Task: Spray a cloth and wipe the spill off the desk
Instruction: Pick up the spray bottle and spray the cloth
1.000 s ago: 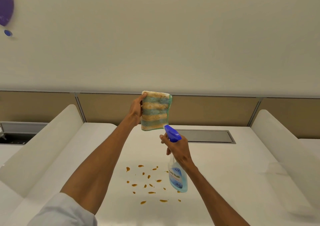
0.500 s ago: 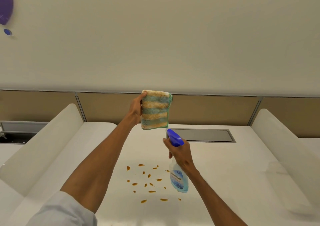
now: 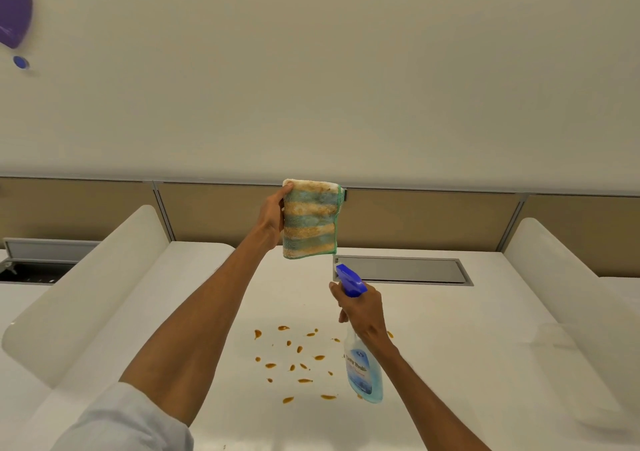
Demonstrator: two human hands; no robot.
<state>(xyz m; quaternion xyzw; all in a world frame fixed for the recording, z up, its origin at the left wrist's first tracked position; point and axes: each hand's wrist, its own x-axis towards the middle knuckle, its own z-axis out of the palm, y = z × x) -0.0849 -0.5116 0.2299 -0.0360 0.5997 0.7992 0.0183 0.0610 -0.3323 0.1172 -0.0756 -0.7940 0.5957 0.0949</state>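
Head view is showing the white desk (image 3: 450, 346) filling the lower half of the frame, with the brown spill (image 3: 294, 360) lying as scattered drops at lower centre. The left hand (image 3: 273, 213) is holding the folded cloth (image 3: 310, 220) upright at centre, fingers clamped on its edge. The right hand (image 3: 362, 308) is gripping the spray bottle (image 3: 362, 371) just below. For good spraying, I think the blue nozzle should be aiming at the cloth's middle, not past it.

The left hand (image 3: 273, 213) holds the folded cloth (image 3: 310, 221) above the table (image 3: 467, 340), toward its far edge. Right of and below it, the right hand (image 3: 363, 310) holds a spray bottle (image 3: 362, 371) over the spill (image 3: 294, 360) at the table's middle.
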